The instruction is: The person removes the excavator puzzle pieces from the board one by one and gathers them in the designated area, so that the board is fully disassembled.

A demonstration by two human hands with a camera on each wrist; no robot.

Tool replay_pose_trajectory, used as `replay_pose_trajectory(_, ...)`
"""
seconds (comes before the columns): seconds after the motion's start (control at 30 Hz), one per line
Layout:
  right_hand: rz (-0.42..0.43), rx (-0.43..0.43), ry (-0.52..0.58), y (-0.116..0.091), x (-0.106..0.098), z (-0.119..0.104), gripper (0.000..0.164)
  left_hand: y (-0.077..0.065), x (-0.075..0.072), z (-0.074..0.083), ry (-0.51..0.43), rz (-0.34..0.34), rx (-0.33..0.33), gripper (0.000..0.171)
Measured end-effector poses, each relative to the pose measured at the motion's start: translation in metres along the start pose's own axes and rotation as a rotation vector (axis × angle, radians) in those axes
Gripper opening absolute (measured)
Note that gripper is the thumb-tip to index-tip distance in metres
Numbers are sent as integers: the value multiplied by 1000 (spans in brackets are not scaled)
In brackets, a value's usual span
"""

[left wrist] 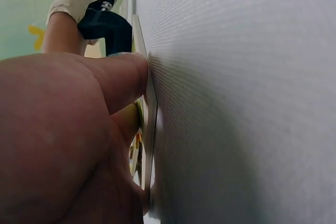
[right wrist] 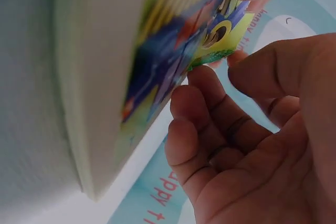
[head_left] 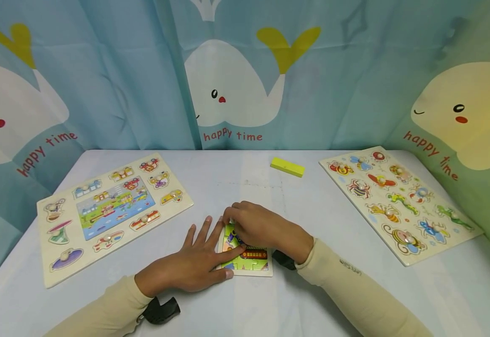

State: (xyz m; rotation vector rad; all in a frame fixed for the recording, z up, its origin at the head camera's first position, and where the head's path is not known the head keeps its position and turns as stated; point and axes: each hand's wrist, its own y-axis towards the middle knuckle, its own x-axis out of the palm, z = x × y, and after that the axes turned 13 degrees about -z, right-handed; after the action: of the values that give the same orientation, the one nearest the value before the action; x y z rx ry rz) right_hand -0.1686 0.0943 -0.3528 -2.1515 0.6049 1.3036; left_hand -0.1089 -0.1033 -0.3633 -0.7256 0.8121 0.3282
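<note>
A small jigsaw puzzle [head_left: 251,273] with a pale frame lies on the table between both hands. My left hand [head_left: 194,264] rests at its left side with fingers spread and straight; the index finger reaches over the picture. In the left wrist view the thumb [left wrist: 123,80] touches the board's edge. My right hand [head_left: 259,227] is bent over the upper part of the puzzle. The right wrist view shows it pinching a yellow-green and blue puzzle piece [right wrist: 227,32], tilted up from the picture. The right hand hides part of the puzzle from the head view.
A large knob puzzle board [head_left: 72,187] with vehicle pictures lies to the left. Another knob board [head_left: 371,224], with insects, lies to the right. A yellow block [head_left: 287,167] sits toward the back. Behind the table hangs a whale-print curtain [head_left: 144,93].
</note>
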Motion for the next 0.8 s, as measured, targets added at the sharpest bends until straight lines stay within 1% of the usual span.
replay_pose_trajectory(0.17,9,-10,56,-4,0,3,24,0,0,0,12,4,4,52)
replay_pose_trajectory(0.37,8,-26,98,-8,-3,6,22,1,0,-1,26,7,0,52)
replay_pose_trajectory(0.6,-6,-70,149,-9,-7,7,21,1,0,0,33,9,-2,52)
replay_pose_trajectory(0.67,-11,-95,200,-10,-7,7,18,0,0,1,29,10,-5,52)
replay_pose_trajectory(0.8,-6,-196,346,-11,-8,9,16,0,1,0,6,6,-11,53)
